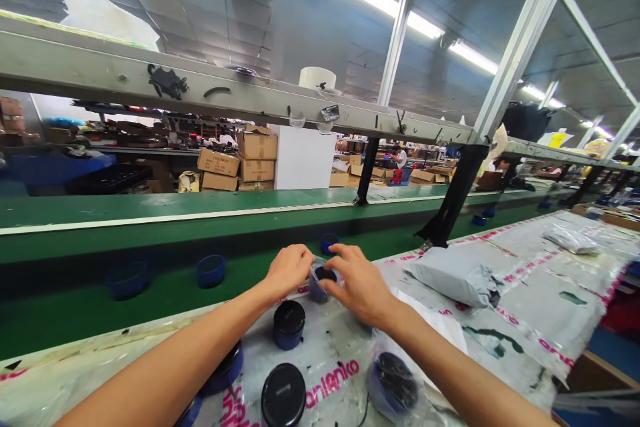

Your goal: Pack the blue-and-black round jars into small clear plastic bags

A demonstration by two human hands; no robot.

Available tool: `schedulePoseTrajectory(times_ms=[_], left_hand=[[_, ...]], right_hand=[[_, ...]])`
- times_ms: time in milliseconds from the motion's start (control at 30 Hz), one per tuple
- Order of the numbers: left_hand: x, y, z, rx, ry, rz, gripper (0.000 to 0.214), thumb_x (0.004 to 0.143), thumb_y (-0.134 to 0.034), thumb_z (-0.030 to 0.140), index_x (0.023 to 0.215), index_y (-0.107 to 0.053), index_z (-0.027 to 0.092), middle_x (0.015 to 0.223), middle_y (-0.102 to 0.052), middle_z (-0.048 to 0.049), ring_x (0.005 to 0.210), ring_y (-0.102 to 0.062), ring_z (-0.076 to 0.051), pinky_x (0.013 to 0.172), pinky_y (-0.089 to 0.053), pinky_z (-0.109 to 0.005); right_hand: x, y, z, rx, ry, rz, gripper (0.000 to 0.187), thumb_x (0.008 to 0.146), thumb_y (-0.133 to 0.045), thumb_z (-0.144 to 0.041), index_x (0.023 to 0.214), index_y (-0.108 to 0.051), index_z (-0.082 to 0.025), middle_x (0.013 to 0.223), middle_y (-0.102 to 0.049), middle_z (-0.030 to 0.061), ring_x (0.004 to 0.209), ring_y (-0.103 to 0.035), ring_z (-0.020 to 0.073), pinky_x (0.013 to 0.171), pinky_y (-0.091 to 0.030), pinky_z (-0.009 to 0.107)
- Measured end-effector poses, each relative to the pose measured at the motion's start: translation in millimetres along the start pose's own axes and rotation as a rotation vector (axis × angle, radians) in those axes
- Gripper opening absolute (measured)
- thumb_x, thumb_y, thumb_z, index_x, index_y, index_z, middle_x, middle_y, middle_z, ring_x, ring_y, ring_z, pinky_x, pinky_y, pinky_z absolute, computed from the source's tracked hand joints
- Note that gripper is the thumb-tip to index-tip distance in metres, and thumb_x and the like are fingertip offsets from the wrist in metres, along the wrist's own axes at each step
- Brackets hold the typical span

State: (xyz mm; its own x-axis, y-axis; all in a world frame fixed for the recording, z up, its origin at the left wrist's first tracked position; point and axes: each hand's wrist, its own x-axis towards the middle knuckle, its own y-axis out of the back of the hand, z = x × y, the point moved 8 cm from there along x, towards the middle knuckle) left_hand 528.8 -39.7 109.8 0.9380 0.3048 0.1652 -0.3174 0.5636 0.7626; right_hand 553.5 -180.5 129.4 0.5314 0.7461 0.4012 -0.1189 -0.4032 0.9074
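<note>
Container in work, head view: blue container (317,291), dark inside, wrapped in a clear bag (315,264), sits between the two hands at the far edge of the bench (336,339), just beside the green conveyor (270,253).
Left hand: the left hand (290,268) has its fingers curled in, grasping film of the clear bag at the container's left side.
Right hand: the right hand (357,283) curves around the other side, fingers bent and parted, thumb near the rim; whether it grips or only touches, I cannot tell.
Between the forearms: two black-lidded containers (283,392) stand upright, one near the left hand, the other closer to the bench's near edge.
Beside the right forearm: a second bagged container (395,383), toward the near edge.
Under the left forearm: more blue containers (227,373), partly hidden by it.
On the conveyor: lidless blue cups (211,271) stand apart, one just beyond the hands.
Right part of bench: a grey parcel (453,277) lies near the far edge.
In the way: a black-wrapped post (445,197) rises past the right hand; a shelf beam (265,97) crosses above the conveyor, cardboard boxes (257,155) beyond.
Materials: wrinkled white film with pink lettering covers the bench; lids round, smooth, glossy; bags thin, creased, see-through; parcel soft-sided; belt flat.
</note>
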Motion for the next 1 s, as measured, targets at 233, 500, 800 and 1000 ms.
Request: schedulePoseTrajectory(times_ms=[233, 500, 800, 1000], left_hand=[[-4, -9.8, -3, -0.168, -0.063, -0.133, 0.032, 0.093, -0.047, 0.04, 0.095, -0.066, 0.014, 0.093, -0.072, -0.0083, 0.092, -0.068, -0.023, 0.082, -0.053, -0.036], [-25, -23.6, 22, -0.157, -0.274, -0.449, 0.083, 0.059, -0.075, 0.026, 0.138, -0.05, 0.022, 0.131, -0.065, -0.0045, 0.12, -0.06, -0.026, 0.098, -0.047, -0.031], [-23, -62.1, 53, 0.103, -0.263, -0.251, 0.052, 0.064, -0.075, 0.031, 0.113, -0.063, 0.02, 0.109, -0.065, -0.0089, 0.098, -0.062, -0.034, 0.081, -0.044, -0.037], [-20, -66.5, 62, 0.064, -0.267, -0.293, 0.061, 0.062, -0.079, 0.031, 0.12, -0.064, 0.018, 0.119, -0.064, -0.0126, 0.104, -0.063, -0.035, 0.091, -0.047, -0.041]], right_hand=[[-1, -25, -22, -0.003, 0.047, -0.11, 0.014, 0.092, -0.059, -0.017, 0.1, -0.071, -0.018, 0.108, -0.071, 0.0104, 0.106, -0.061, 0.0252, 0.092, -0.045, 0.037], [-1, -11, 2, 0.201, -0.099, -0.166, 0.007, 0.076, -0.079, -0.023, 0.076, -0.073, -0.022, 0.075, -0.074, -0.0019, 0.071, -0.066, 0.0174, 0.062, -0.038, 0.026], [-76, 71, 54, 0.215, -0.272, 0.103, 0.014, 0.095, -0.054, -0.026, 0.095, -0.067, -0.021, 0.093, -0.074, 0.0031, 0.086, -0.067, 0.0191, 0.077, -0.047, 0.029], [-158, 49, 76, -0.017, -0.218, -0.177, 0.04, 0.085, -0.065, -0.022, 0.125, -0.065, -0.022, 0.124, -0.067, 0.0116, 0.11, -0.062, 0.0294, 0.091, -0.048, 0.04]])
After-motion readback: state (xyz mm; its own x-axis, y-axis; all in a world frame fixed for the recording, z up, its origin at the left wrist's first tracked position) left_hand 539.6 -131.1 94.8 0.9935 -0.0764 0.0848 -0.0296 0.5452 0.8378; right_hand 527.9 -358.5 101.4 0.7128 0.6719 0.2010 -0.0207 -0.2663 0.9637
